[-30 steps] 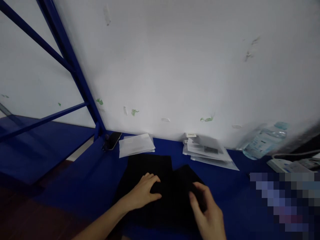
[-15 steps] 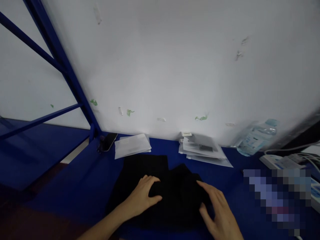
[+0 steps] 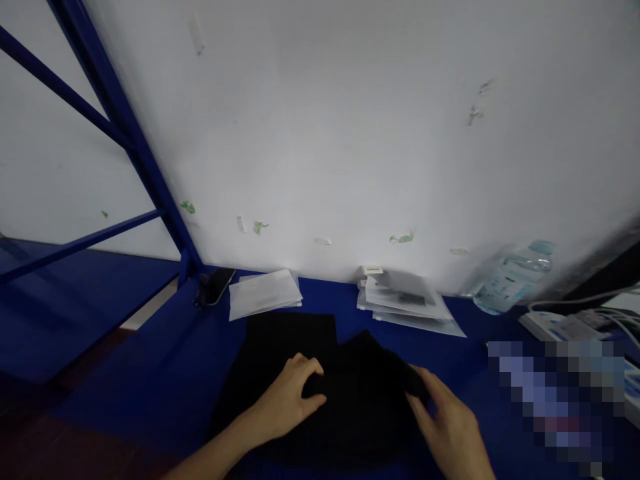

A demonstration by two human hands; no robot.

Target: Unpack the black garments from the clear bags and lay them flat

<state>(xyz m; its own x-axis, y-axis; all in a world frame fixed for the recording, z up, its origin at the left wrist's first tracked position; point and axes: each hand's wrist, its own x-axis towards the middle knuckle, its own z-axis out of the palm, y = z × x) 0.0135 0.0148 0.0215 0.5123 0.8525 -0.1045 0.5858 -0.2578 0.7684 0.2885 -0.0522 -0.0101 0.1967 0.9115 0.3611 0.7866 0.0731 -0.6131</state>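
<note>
A black cloth lies spread on the blue table, its far edge uneven with a notch near the middle. My left hand is on the cloth left of its centre, with a fold of fabric between the curved thumb and fingers. At the cloth's right edge, my right hand grips the fabric between thumb and fingers. The fingertips of that hand are partly hidden by the dark cloth.
White plastic bags and a dark phone lie at the back left. More zip bags lie by the wall, beside a tilted clear bottle. Cables and boxes are at the right. A blue frame stands left.
My right hand has moved slightly right and closed on the cloth, pulling its right side outward and smoother. My left hand has closed a little more on its fold.
</note>
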